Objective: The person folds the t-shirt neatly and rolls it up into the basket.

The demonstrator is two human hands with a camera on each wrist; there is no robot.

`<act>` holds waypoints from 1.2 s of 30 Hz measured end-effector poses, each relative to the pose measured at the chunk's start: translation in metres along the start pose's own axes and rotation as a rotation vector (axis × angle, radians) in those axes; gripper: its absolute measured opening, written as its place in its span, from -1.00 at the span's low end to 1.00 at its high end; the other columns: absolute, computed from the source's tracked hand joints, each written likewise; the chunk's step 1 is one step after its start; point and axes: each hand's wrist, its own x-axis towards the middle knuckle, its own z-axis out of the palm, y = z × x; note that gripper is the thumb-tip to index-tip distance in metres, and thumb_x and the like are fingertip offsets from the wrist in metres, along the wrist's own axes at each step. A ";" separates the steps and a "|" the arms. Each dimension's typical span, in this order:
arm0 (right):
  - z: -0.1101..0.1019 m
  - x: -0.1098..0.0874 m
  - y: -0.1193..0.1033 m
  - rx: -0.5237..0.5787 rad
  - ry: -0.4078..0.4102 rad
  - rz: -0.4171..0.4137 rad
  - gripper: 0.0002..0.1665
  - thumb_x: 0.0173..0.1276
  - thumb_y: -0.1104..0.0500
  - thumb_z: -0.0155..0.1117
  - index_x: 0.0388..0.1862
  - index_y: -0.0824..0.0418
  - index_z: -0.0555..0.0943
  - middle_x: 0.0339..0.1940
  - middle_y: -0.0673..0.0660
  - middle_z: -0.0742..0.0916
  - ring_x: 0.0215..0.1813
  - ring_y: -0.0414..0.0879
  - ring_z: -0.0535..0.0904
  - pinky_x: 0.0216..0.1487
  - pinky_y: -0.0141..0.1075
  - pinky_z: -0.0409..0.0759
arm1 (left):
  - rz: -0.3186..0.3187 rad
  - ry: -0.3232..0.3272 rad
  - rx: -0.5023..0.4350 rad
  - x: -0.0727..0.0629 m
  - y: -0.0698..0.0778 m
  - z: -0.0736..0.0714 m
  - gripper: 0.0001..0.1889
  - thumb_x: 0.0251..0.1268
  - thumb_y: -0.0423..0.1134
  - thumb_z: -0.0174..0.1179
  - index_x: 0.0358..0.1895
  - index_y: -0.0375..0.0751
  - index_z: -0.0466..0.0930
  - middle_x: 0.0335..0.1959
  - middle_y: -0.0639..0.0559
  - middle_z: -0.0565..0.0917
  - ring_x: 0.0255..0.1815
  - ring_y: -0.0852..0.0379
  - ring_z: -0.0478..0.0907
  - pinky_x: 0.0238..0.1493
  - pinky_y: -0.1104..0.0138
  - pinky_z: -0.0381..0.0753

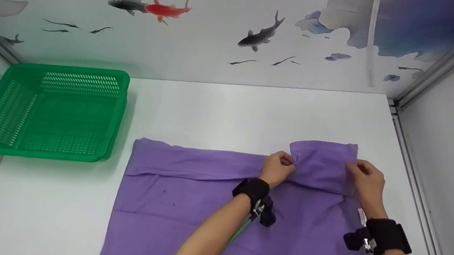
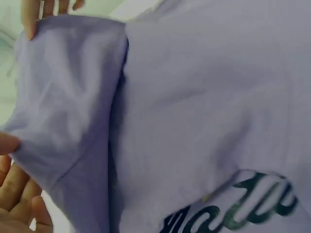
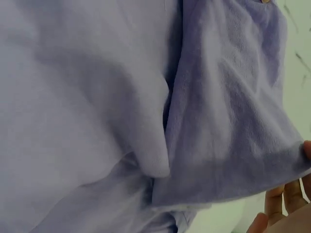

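A purple shirt (image 1: 176, 202) lies on the white table, its far side folded over in a long strip. One sleeve (image 1: 323, 163) sticks up past the far edge at the right. The left hand (image 1: 278, 167) pinches the sleeve's left side, and the right hand (image 1: 367, 180) pinches its right side by the hem. Between the two hands the fabric is spread with soft creases. Dark lettering (image 2: 228, 208) shows on the shirt in the left wrist view. A small white tag (image 1: 361, 216) peeks out beside the right wrist.
A green plastic basket (image 1: 40, 155) stands at the back left of the white table (image 1: 210, 115). Printed panels with fish and petals wall the table in at the back and both sides. Each wrist wears a black strap with a camera and cable.
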 end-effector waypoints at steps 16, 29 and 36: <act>-0.035 -0.100 0.064 -0.226 -0.161 -0.474 -0.86 0.01 0.52 0.38 -0.41 0.43 0.65 -0.40 -0.16 0.67 -0.26 -0.44 0.46 -0.18 -0.66 0.34 | 0.336 -0.315 0.449 -0.063 -0.030 -0.024 -0.84 0.23 -0.38 0.30 -0.14 -0.27 0.75 -0.17 -0.07 0.74 -0.12 0.09 0.65 0.01 0.44 0.49; -0.019 -0.125 0.082 -0.660 -0.325 -0.409 -0.82 0.17 0.44 0.24 -0.34 0.31 0.75 -0.10 0.33 0.70 0.01 0.36 0.50 -0.15 0.27 0.32 | 0.518 -0.395 1.041 -0.099 -0.052 -0.029 -0.70 0.29 -0.34 0.19 -0.02 0.09 0.75 0.22 0.13 0.56 0.26 0.10 0.40 0.06 0.23 0.42; -0.007 -0.142 0.057 -0.663 -0.131 -0.272 -0.79 0.24 0.36 0.16 -0.25 0.42 0.70 -0.08 0.45 0.64 0.00 0.43 0.47 -0.12 0.34 0.37 | 0.451 -0.381 0.909 -0.110 -0.056 -0.061 -0.61 0.31 -0.34 0.17 0.18 0.02 0.63 0.35 0.04 0.45 0.37 0.02 0.33 0.25 0.12 0.36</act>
